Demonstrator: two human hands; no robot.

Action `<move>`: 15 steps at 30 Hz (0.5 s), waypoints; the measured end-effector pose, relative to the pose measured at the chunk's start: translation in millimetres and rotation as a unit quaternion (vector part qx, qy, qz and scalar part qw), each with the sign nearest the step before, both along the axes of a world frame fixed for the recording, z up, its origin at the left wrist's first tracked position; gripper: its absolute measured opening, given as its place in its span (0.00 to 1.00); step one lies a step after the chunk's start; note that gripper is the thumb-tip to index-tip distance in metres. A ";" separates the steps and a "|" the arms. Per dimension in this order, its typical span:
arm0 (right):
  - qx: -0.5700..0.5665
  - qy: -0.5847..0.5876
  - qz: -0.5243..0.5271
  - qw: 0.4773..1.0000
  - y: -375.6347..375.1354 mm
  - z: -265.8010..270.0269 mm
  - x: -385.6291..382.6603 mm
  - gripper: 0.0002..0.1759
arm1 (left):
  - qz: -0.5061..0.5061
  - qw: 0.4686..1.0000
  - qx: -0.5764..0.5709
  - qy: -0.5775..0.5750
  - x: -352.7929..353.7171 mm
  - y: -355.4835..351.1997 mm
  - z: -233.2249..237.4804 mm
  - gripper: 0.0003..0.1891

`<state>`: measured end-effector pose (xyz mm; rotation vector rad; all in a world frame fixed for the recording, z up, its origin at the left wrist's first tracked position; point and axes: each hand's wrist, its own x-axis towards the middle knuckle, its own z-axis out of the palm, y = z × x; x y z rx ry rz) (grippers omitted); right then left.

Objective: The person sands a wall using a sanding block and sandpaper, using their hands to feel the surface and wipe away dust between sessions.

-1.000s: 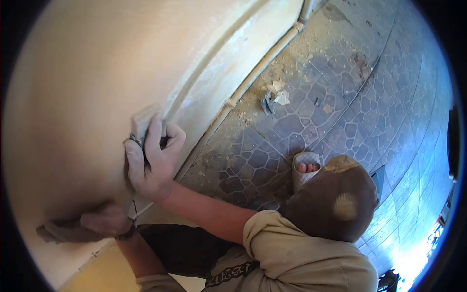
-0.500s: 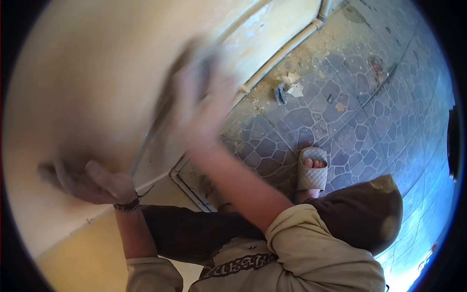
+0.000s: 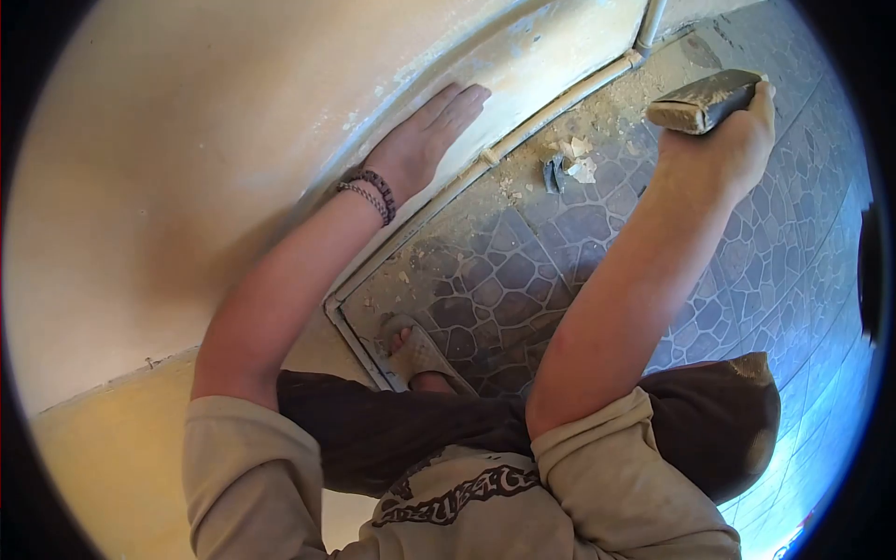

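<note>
My left hand (image 3: 425, 140) lies flat against the painted wall (image 3: 196, 177), fingers stretched out, near a groove with patchy, worn paint. Bracelets circle that wrist. Out to the right, away from the wall, my right hand (image 3: 733, 154) is closed around a sanding block (image 3: 700, 105). The block looks dark on its faces, with a lighter, worn end toward the wall. Most of my right fingers are hidden behind it.
A pipe (image 3: 560, 101) runs along the wall's foot. Pale flakes and a dark crumpled scrap (image 3: 554, 174) lie on the stone-patterned floor (image 3: 504, 266). One sandalled foot (image 3: 415, 355) shows beside the pipe's corner.
My left hand has moved up and right along the wall and now rests flat. My right hand has swung right, off the wall, with the sanding block.
</note>
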<state>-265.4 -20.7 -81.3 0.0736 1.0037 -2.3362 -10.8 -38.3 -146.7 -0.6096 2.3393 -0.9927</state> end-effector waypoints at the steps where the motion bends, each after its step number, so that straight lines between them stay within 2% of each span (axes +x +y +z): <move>1: 0.000 -0.012 -0.005 1.000 -2.2 2.0 -1.1 0.20 | -0.017 0.998 -0.029 -0.061 7.3 1.3 2.1 0.31; 2: 0.002 -0.025 -0.010 1.000 -3.5 2.2 -2.4 0.20 | -0.035 0.990 -0.056 -0.122 13.8 3.4 4.1 0.32; 3: 0.006 -0.019 -0.019 1.000 -4.4 -0.3 -6.8 0.20 | -0.003 0.984 -0.044 -0.175 16.9 12.4 10.9 0.33; 9: -0.036 -0.018 0.037 0.999 -7.9 -9.9 -5.7 0.22 | 0.008 0.972 0.018 -0.235 113.4 63.7 -2.6 0.35; 12: -0.021 -0.037 0.056 0.998 -6.1 -17.2 -3.0 0.22 | 0.008 0.972 0.042 -0.233 121.9 72.9 6.5 0.35; 15: 0.002 -0.053 0.052 0.997 -4.7 -18.3 1.2 0.22 | 0.035 0.980 0.032 -0.193 91.0 53.8 6.4 0.35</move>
